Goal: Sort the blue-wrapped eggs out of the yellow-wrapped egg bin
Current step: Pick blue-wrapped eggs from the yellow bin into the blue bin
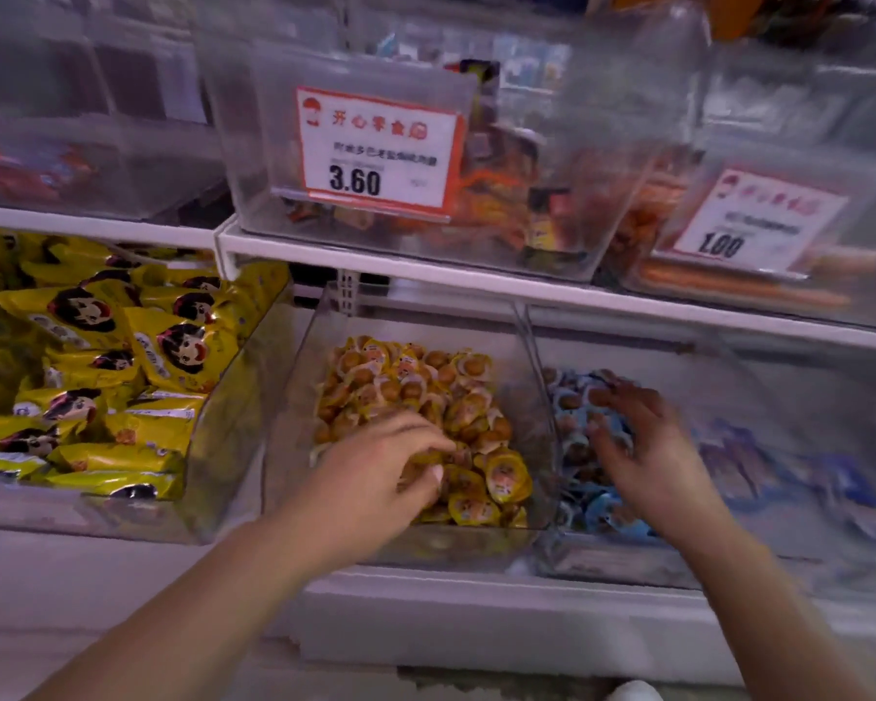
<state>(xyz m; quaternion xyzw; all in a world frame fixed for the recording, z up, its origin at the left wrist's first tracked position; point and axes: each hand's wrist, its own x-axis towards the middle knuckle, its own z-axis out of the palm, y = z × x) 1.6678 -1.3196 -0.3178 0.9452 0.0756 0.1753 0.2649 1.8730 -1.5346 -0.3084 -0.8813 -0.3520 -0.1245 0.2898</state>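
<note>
Search step in hand. Left hand point(390, 462) digs, fingers curled, among yellow-wrapped eggs point(426, 397) in the centre bin point(537, 376); contents of its grip cannot be told. Right hand point(643, 447), fingers spread, hovers over blue-wrapped eggs point(587, 498) at three o'clock. No blue stray visible; next move likely requires uncovering one.

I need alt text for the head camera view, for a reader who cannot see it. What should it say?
A person's left hand digs into a clear bin of yellow-wrapped eggs while the right hand, blurred, spreads over the neighbouring bin of blue-wrapped eggs. Yellow snack bags lie to the left; price tags hang on the bins above.
</note>
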